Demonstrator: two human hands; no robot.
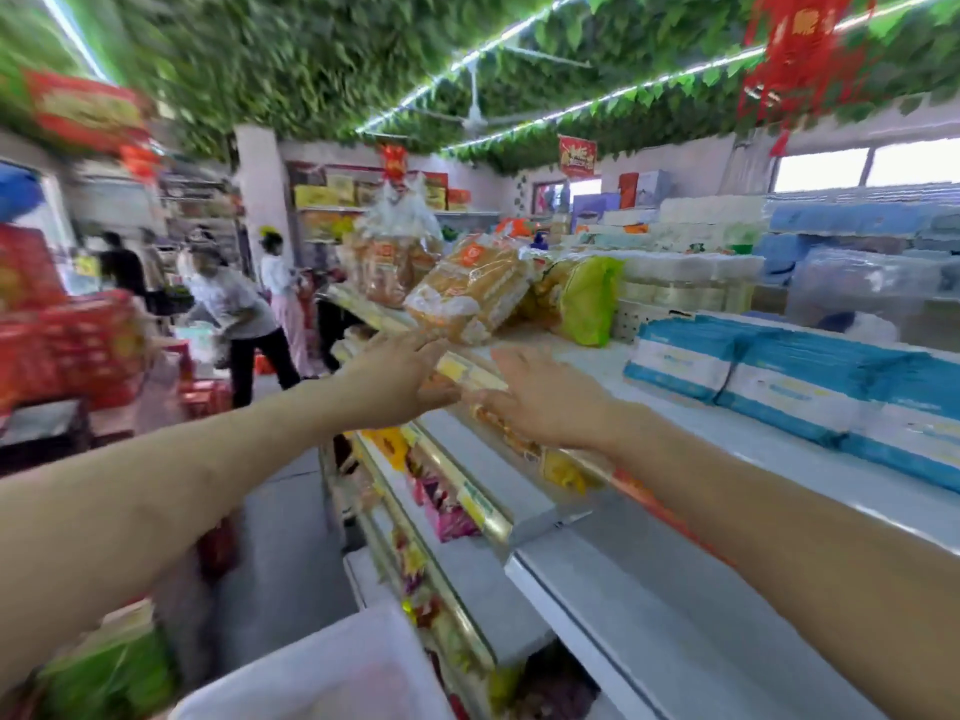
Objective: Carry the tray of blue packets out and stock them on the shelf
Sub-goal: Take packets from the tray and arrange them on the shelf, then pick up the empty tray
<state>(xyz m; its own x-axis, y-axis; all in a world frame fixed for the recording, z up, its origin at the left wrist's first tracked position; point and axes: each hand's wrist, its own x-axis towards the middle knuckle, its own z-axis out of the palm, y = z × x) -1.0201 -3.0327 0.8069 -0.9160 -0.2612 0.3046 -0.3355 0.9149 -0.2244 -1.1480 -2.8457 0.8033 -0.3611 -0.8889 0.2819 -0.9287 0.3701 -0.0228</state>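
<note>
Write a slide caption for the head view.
Left hand and right hand reach open toward the edge of the top shelf; blue packets lie stacked at right, white tray below.
</note>
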